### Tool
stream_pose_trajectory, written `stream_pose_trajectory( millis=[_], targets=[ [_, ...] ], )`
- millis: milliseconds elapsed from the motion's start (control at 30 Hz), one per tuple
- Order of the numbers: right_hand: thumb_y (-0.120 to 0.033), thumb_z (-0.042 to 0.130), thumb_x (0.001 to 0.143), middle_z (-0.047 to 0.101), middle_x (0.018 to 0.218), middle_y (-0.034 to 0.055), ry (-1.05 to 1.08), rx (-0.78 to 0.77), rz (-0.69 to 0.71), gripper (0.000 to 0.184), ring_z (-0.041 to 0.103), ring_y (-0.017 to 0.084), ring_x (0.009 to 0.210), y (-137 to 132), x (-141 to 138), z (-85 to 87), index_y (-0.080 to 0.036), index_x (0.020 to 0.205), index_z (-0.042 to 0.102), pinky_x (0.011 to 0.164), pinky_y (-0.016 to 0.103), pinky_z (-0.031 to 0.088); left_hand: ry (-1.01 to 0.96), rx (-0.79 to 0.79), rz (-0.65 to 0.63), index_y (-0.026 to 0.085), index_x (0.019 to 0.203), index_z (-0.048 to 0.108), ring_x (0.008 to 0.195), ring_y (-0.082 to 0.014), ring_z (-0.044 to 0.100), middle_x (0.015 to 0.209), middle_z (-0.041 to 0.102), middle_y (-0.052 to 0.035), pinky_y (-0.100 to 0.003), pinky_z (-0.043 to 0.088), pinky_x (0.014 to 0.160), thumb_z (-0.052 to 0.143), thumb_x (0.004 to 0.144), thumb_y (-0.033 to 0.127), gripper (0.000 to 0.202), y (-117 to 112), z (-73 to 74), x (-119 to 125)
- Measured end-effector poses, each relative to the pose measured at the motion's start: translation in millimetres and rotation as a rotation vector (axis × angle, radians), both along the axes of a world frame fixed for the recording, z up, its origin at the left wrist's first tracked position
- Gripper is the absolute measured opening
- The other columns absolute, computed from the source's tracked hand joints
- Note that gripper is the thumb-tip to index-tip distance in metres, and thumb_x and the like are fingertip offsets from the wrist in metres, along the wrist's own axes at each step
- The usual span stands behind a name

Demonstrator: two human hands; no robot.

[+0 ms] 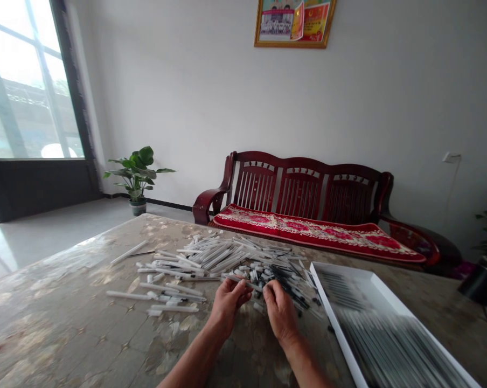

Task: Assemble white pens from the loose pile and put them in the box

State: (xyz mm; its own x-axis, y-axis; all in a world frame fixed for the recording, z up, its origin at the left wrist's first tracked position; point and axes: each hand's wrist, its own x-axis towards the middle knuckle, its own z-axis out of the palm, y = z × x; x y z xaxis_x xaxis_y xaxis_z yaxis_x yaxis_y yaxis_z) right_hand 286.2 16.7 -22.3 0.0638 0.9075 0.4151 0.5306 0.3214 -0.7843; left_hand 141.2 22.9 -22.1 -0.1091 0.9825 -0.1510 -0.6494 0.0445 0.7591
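Both hands meet over the near side of a loose pile of pen parts. Between them is a whitish pen (249, 284), held almost level. My left hand (226, 302) is closed, with thumb and fingers on the pen's barrel. At its other end, my right hand (279, 310) pinches the tip; the exact contact is partly hidden by the fingers. Behind the hands lie many whitish pen barrels (215, 253), small white caps (257, 268) and a cluster of dark pen pieces (282, 277).
To the right a white shallow box (389, 293) holds rows of slim grey pens (392, 345), blurred in part. Everything rests on a patterned tabletop (118, 339). Beyond it stand a wooden bench (300, 188) with a red cover and a potted plant (137, 175).
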Motion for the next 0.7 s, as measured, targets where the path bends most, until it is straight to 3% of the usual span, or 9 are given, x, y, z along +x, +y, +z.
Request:
stream_pose_trajectory(
  millis=[133,300,500,700],
  targets=[
    [-0.053,0.037,0.091,0.053,0.050,-0.0018,-0.039,-0.033,-0.029,0.044,0.050,0.017,0.049,1.0,0.5,-2.4,-0.024,0.060,0.051,0.051,0.027,0.031,0.008,0.011,-0.002,0.016,0.078,0.061,0.060,-0.0134,0.068,0.065,0.069,0.0008,-0.021,0.055,0.056,0.091,0.048,0.032,0.045,0.0,0.1,0.4],
    [-0.051,0.040,0.091,0.059,0.058,-0.0022,-0.043,0.014,0.008,0.038,0.055,0.016,0.055,-0.1,-0.2,-3.2,-0.023,0.073,0.058,0.054,0.025,0.034,0.008,0.006,0.019,0.016,0.079,0.062,0.061,-0.0131,0.068,0.065,0.068,0.0012,-0.022,0.056,0.059,0.091,0.049,0.035,0.046,-1.3,1.4,-0.1],
    [-0.055,0.031,0.093,0.053,0.049,-0.0012,-0.078,-0.017,-0.023,0.049,0.050,0.016,0.048,2.3,-0.6,-6.8,-0.024,0.060,0.048,0.051,0.026,0.032,0.014,0.037,-0.002,0.016,0.076,0.062,0.061,-0.0128,0.068,0.065,0.068,0.0019,-0.022,0.055,0.058,0.091,0.046,0.037,0.047,-2.1,1.1,2.1],
    [-0.053,0.038,0.091,0.056,0.056,-0.0020,-0.076,-0.016,0.012,0.040,0.052,0.016,0.053,-0.1,-1.5,-4.4,-0.023,0.069,0.052,0.053,0.025,0.032,0.009,0.020,0.022,0.016,0.079,0.061,0.060,-0.0119,0.067,0.065,0.068,0.0018,-0.022,0.055,0.059,0.090,0.047,0.038,0.049,-1.6,1.6,1.5]
  ],
)
